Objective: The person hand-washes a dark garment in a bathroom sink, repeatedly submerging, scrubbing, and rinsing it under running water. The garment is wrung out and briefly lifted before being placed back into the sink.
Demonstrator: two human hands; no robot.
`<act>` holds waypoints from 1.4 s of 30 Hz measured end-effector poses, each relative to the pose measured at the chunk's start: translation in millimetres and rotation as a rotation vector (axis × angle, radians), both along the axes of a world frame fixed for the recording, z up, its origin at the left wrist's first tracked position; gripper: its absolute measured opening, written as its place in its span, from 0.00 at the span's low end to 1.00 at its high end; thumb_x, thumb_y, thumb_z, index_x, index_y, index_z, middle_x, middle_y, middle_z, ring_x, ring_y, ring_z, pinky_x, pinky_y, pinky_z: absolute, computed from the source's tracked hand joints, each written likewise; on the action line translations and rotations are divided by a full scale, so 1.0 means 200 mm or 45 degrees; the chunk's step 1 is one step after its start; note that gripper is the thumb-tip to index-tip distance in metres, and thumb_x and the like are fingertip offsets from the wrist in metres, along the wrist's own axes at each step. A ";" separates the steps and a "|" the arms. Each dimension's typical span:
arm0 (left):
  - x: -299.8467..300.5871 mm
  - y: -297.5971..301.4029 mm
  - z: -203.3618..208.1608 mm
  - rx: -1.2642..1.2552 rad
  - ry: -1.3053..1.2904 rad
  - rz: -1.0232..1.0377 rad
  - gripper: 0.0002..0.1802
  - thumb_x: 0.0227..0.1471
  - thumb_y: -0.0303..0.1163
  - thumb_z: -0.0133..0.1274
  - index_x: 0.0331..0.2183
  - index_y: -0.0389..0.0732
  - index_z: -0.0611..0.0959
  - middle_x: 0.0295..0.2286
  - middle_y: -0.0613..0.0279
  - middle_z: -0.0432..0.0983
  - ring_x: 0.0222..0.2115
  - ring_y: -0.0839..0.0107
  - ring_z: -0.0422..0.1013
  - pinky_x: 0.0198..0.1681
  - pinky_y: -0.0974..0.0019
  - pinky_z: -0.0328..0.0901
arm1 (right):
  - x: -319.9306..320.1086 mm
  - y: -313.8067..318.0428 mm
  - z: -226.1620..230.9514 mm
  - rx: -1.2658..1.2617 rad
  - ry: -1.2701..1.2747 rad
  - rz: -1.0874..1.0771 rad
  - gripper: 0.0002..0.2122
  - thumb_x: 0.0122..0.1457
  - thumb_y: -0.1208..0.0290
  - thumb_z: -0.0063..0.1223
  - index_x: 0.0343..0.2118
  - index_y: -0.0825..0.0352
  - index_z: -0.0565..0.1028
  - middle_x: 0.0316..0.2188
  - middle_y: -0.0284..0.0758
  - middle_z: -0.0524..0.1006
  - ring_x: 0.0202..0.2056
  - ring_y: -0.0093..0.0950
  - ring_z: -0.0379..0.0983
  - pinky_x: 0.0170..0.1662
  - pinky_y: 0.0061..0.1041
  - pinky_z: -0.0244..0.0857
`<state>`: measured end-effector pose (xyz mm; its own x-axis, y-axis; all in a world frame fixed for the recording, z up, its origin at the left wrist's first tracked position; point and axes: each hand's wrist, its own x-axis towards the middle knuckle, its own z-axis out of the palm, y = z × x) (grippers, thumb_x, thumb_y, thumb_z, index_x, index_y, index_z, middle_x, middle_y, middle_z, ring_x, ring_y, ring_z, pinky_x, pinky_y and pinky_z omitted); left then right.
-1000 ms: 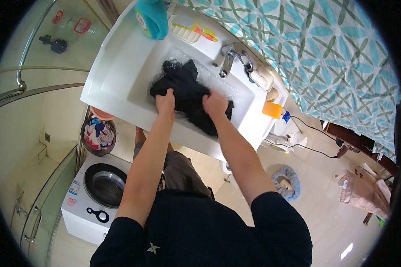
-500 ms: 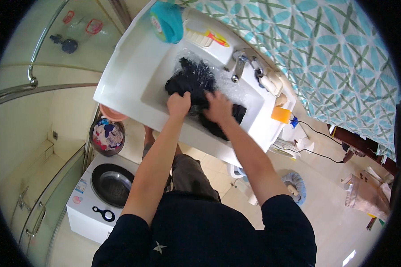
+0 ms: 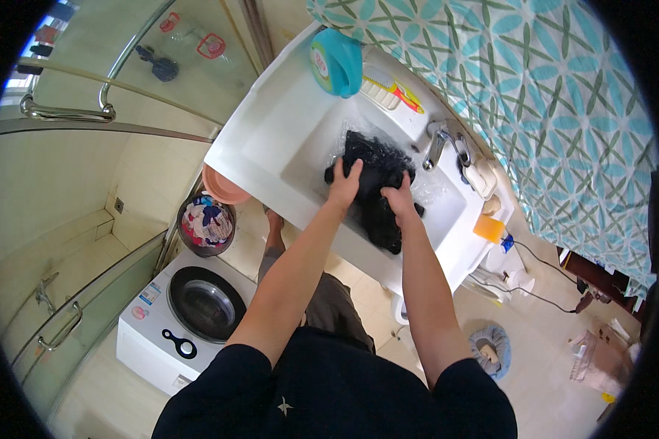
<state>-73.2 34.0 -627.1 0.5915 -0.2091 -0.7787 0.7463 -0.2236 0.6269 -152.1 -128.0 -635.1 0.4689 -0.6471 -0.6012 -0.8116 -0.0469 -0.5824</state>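
Observation:
A soaked black garment lies bunched in sudsy water in the white sink. My left hand grips its left side, thumb and fingers spread round a fold. On the right side, my right hand holds another part of the cloth, with some fingers hidden in it. One end of the garment hangs down toward the sink's near wall. Just beyond the cloth, to the right, is a chrome faucet.
On the sink's back ledge stand a teal detergent bottle and a yellow-orange brush. A soap dish and an orange block sit to the right. Lower left are a washing machine and a basin of laundry.
My right hand, blurred before, now holds the garment more steadily. The cloth is more bunched between my hands. The whole view has shifted, so the sink appears farther right and lower.

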 end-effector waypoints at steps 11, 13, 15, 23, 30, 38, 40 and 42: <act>0.10 -0.06 -0.15 -1.194 0.588 0.432 0.32 0.61 0.62 0.52 0.49 0.43 0.85 0.43 0.52 0.83 0.42 0.53 0.79 0.51 0.46 0.74 | 0.07 0.31 0.65 0.305 -0.412 0.658 0.22 0.51 0.70 0.66 0.50 0.69 0.80 0.40 0.36 0.83 0.41 0.26 0.79 0.49 0.28 0.72; 0.05 -0.05 -0.12 -1.496 0.892 0.392 0.21 0.66 0.47 0.51 0.47 0.42 0.85 0.40 0.55 0.83 0.39 0.59 0.80 0.46 0.51 0.77 | 0.11 0.30 0.51 0.027 -0.455 0.457 0.20 0.52 0.61 0.73 0.45 0.68 0.83 0.34 0.38 0.86 0.35 0.29 0.82 0.45 0.31 0.75; 0.03 -0.05 -0.07 -0.946 0.779 0.551 0.19 0.68 0.41 0.46 0.47 0.41 0.85 0.38 0.54 0.83 0.37 0.62 0.81 0.44 0.54 0.78 | 0.13 0.19 0.36 -0.134 -0.344 0.285 0.18 0.57 0.63 0.67 0.44 0.70 0.83 0.35 0.41 0.87 0.36 0.32 0.83 0.45 0.32 0.75; 0.02 0.09 0.06 -0.530 0.333 0.223 0.42 0.50 0.25 0.55 0.67 0.38 0.66 0.51 0.48 0.76 0.46 0.59 0.75 0.49 0.60 0.73 | -0.18 -0.16 0.09 -0.376 -0.167 0.088 0.15 0.60 0.70 0.55 0.48 0.68 0.80 0.39 0.49 0.84 0.44 0.46 0.82 0.51 0.39 0.72; 0.15 0.23 -0.04 0.414 -0.576 -0.582 0.40 0.49 0.32 0.67 0.63 0.36 0.74 0.49 0.39 0.80 0.57 0.47 0.70 0.61 0.52 0.65 | -0.12 0.06 0.36 -0.435 0.635 0.498 0.53 0.42 0.39 0.71 0.72 0.54 0.59 0.64 0.56 0.65 0.66 0.55 0.63 0.65 0.54 0.61; 0.06 0.12 -0.05 0.266 -0.615 -0.219 0.50 0.51 0.47 0.65 0.69 0.40 0.63 0.61 0.29 0.64 0.61 0.36 0.62 0.66 0.47 0.60 | 0.03 0.12 0.10 -0.794 0.347 1.491 0.44 0.44 0.46 0.73 0.67 0.47 0.68 0.63 0.39 0.67 0.59 0.51 0.68 0.57 0.56 0.65; 0.06 0.12 -0.05 0.267 -0.511 -0.173 0.50 0.52 0.49 0.65 0.69 0.40 0.63 0.63 0.30 0.62 0.63 0.36 0.61 0.66 0.47 0.59 | 0.01 0.10 0.12 -0.750 0.328 0.757 0.41 0.46 0.50 0.72 0.66 0.47 0.68 0.64 0.42 0.66 0.59 0.53 0.68 0.58 0.56 0.64; 0.07 0.13 -0.04 0.383 -0.466 -0.111 0.52 0.53 0.51 0.64 0.70 0.41 0.61 0.65 0.33 0.61 0.65 0.38 0.60 0.67 0.48 0.59 | 0.00 0.12 0.15 -0.824 0.347 0.476 0.41 0.46 0.54 0.72 0.66 0.49 0.68 0.66 0.48 0.63 0.60 0.60 0.66 0.59 0.59 0.64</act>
